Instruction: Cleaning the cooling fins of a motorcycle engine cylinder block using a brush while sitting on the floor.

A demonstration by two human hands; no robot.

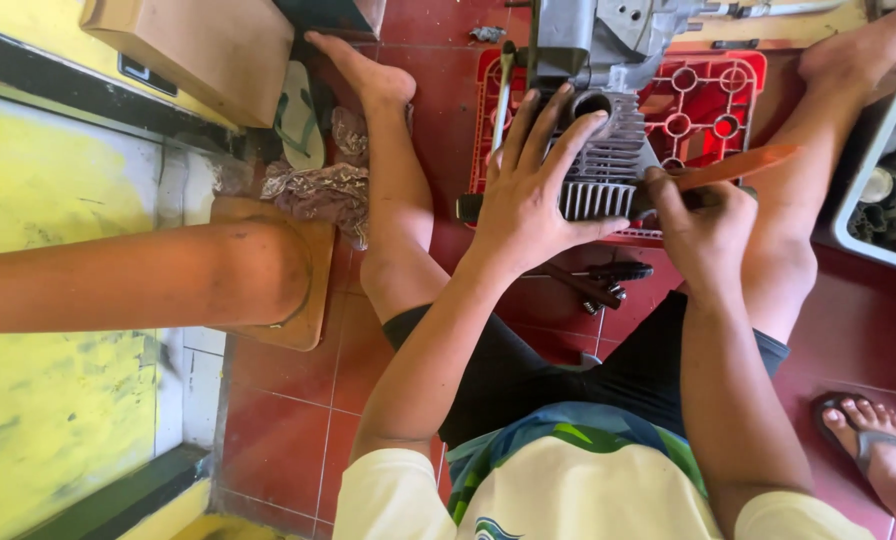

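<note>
A grey finned engine cylinder (608,160) rests on a red plastic crate (713,105) between my bare legs. My left hand (533,190) lies spread over the cylinder's fins and top, pressing on it. An orange-handled tool (743,165) is gripped in my right hand (703,225), with its hidden tip against the right side of the fins. More grey engine casing (593,35) stands just behind the cylinder.
Dark hand tools (598,280) lie on the red tiled floor under the crate. A grey bin of parts (888,180) sits at the right. Another person's leg (138,275) crosses from the left and another person's sandalled foot (878,450) is at the lower right. Crumpled foil (318,185) and a sandal (298,115) lie at the left.
</note>
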